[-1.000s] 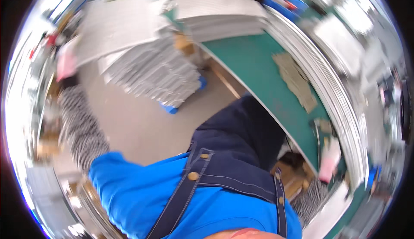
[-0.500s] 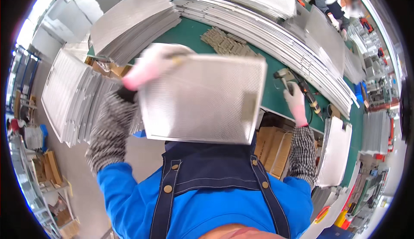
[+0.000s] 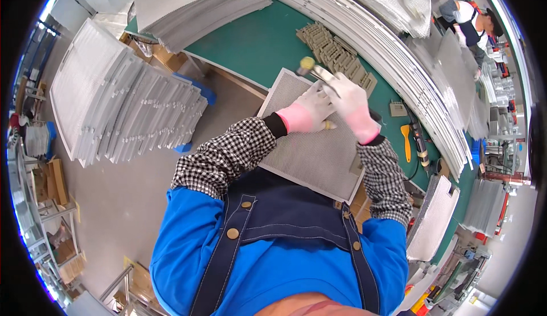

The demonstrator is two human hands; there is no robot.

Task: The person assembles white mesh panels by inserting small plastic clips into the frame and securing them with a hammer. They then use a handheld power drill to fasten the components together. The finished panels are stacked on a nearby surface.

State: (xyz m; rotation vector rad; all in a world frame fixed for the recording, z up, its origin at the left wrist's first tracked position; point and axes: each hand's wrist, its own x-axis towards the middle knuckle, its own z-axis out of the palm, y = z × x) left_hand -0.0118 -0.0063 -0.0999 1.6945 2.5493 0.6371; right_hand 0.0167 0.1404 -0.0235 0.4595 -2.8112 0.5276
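A rectangular mesh panel (image 3: 319,156) with a light metal frame lies tilted across the table's near edge, close to my apron. My gloved left hand (image 3: 305,111) rests on its upper part, fingers stretched over the mesh. Just beside it, my gloved right hand (image 3: 352,104) is closed round a small hammer (image 3: 306,64) with a yellow round face. The hammer's head points to the far left above the panel; most of its handle is hidden by my hand. Several beige corner-like pieces (image 3: 327,45) lie in rows beyond my hands.
Long metal strips (image 3: 393,54) run along the table's far side. Stacked mesh panels (image 3: 199,2) stand at the far left; more panels (image 3: 125,99) stand on the left. A yellow scraper (image 3: 405,143) and a power screwdriver (image 3: 420,145) lie right. Another person (image 3: 470,28) works far right.
The panel has come down from my raised left hand onto the table edge. My left hand now lies flat on it. My right hand has picked up the hammer and moved left over the panel.
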